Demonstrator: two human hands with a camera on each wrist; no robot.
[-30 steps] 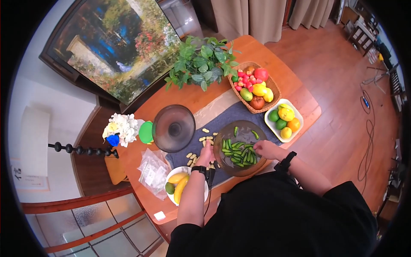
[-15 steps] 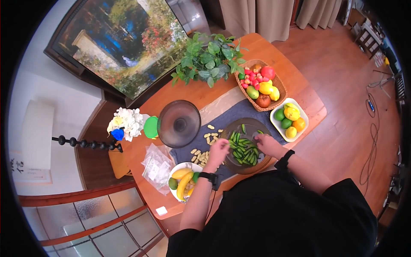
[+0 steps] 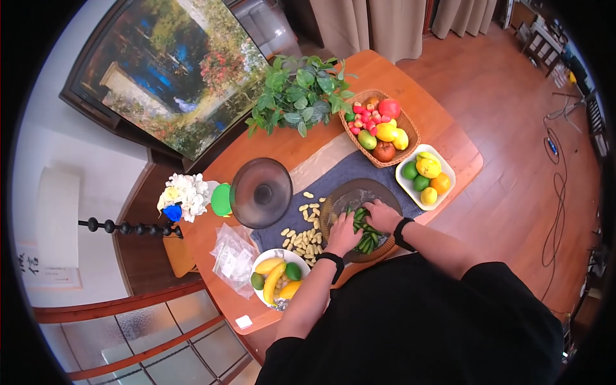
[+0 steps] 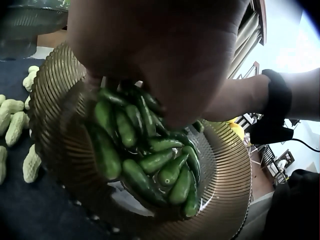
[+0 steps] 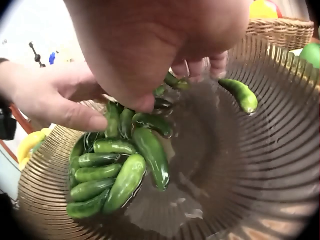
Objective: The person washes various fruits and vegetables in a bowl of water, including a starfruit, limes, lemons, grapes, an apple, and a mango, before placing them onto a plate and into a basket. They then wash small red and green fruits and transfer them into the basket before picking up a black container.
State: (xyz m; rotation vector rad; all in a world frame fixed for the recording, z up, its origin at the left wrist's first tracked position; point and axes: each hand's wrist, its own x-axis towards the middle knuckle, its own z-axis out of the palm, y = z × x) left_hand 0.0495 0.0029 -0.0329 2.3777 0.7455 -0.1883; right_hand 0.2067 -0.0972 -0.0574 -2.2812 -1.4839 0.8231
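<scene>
Small green cucumbers [image 5: 124, 182] lie heaped in water at one side of a ribbed, brownish glass bowl [image 5: 250, 172]. My left hand [image 3: 344, 235] reaches into the bowl from the left, its fingers over the heap. In the right wrist view its thumb lies straight beside the cucumbers. My right hand [image 3: 383, 217] comes in from the other side, fingers extended downward, with the fingertips [image 5: 196, 69] at the water. One cucumber [image 5: 240, 94] lies apart, just beyond these fingertips. The left fingertips are mostly hidden in the left wrist view.
Peanuts [image 3: 304, 244] lie on the blue cloth [image 3: 330, 176] left of the bowl. A white bowl of fruit [image 3: 256, 266] and a plastic bag [image 3: 232, 260] stand nearer left. Behind are a dark glass dish [image 3: 247, 192], a fruit basket [image 3: 414, 138] and a white fruit tray [image 3: 447, 168].
My left hand has moved from the bowl's left rim, by the peanuts, to over the cucumbers. My right hand has shifted inward from the right rim, so both hands now cover part of the heap.
</scene>
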